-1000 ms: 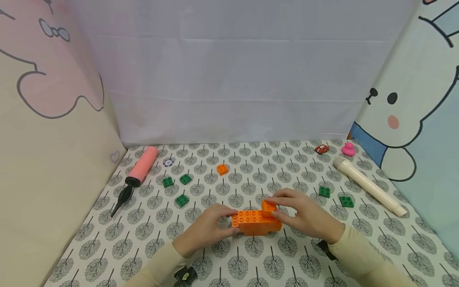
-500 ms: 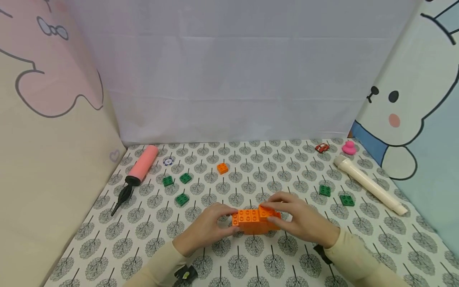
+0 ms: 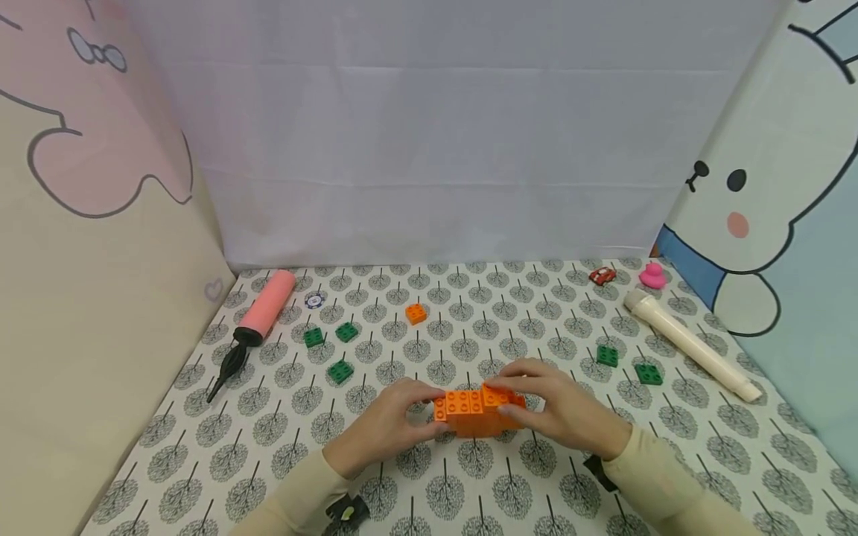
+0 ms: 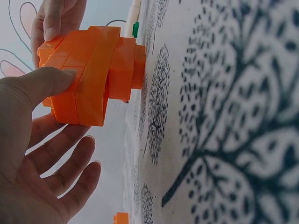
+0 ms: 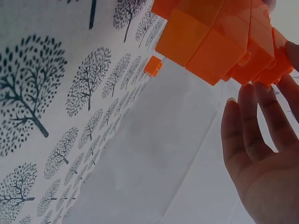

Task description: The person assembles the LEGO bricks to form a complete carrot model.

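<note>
A built-up stack of orange toy building bricks (image 3: 469,424) sits at the front middle of the table in the head view. My left hand (image 3: 385,429) pinches its left end between thumb and forefinger; in the left wrist view the thumb lies on one face of the stack (image 4: 91,77) and the other fingers spread below. At the other end my right hand (image 3: 566,408) pinches a small orange brick (image 3: 494,396) on top, near the right. Stepped layers of the stack (image 5: 219,42) show in the right wrist view.
Green bricks (image 3: 340,371) lie to the left, and two more green bricks (image 3: 607,356) to the right. Farther back is a loose orange brick (image 3: 415,314). A pink pump (image 3: 268,305), white tube (image 3: 690,346), red toy car (image 3: 602,276), pink duck (image 3: 652,276) and chip (image 3: 314,301) lie around.
My right hand has moved a little left and down, bringing the small orange brick from the stack's right end onto its top, beside the other studs. The left hand has stayed put.
</note>
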{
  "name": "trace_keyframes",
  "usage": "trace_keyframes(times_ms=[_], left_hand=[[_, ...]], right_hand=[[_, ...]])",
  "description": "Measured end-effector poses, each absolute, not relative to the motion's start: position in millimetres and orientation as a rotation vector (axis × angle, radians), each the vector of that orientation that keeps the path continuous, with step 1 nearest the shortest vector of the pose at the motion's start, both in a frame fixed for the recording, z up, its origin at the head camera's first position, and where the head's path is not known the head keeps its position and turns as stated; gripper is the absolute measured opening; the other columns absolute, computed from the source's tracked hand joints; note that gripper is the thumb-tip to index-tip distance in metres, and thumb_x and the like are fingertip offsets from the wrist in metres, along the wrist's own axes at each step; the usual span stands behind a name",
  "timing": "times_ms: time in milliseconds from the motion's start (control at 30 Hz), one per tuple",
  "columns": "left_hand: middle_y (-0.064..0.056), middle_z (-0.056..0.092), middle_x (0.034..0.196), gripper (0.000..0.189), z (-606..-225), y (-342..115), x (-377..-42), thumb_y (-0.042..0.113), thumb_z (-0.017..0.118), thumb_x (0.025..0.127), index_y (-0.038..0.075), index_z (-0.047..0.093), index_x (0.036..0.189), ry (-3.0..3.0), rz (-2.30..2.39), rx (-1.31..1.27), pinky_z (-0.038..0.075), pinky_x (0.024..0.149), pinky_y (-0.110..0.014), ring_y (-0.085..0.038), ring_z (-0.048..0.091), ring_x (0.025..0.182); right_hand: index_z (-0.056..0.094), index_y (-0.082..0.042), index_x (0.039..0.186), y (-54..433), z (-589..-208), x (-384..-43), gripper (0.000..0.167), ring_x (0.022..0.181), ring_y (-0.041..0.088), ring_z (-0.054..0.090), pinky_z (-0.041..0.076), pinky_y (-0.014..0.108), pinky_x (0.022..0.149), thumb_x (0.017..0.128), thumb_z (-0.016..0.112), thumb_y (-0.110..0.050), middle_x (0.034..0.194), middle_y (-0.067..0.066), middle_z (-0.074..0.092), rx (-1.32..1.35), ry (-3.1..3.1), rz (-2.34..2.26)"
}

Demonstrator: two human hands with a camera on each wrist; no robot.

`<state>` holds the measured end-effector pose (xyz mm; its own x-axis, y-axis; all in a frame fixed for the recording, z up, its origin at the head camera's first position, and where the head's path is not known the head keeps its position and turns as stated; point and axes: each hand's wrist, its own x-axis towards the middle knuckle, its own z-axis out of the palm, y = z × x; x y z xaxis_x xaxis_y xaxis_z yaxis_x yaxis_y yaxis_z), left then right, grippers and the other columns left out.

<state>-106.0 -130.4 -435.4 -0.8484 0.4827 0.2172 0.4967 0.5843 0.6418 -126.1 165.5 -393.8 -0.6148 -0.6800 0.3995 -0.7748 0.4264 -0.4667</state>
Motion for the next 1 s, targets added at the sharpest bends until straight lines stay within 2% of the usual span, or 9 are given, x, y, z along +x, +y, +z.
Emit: trace_keyframes(times_ms=[400,700,1000], left_hand=[[0.008,0.069,0.117,0.047,-435.1,-131.9,-106.4,0.036,0.079,0.084,0.017,0.068,0.126,-2.79,-1.129,-0.84,0.052,0.092,-0.032,-0.011,0.061,0.103],[0.009,0.069,0.117,0.047,-435.8,-130.8,-106.3,0.036,0.079,0.084,0.019,0.068,0.126,-2.798,-1.142,-0.844,0.052,0.091,-0.031,-0.013,0.062,0.103],[0.009,0.068,0.119,0.048,-436.1,-130.7,-105.9,0.04,0.078,0.085,0.02,0.067,0.127,-2.819,-1.104,-0.846,0.052,0.093,-0.033,-0.009,0.059,0.105]], right_hand=[[0.069,-0.019,0.127,163.4,-390.4,-131.9,0.038,0.108,0.011,0.058,0.055,0.035,0.089,0.09,0.074,-0.025,0.121,-0.006,0.063,1.325,-2.568,0.932],[0.069,-0.024,0.127,164.6,-397.8,-130.0,0.038,0.105,0.008,0.059,0.055,0.035,0.088,0.089,0.075,-0.027,0.121,-0.011,0.062,1.266,-2.585,0.997],[0.063,-0.018,0.132,175.5,-400.1,-130.3,0.044,0.099,0.007,0.061,0.057,0.033,0.084,0.091,0.074,-0.029,0.118,-0.006,0.066,1.247,-2.647,1.106]])
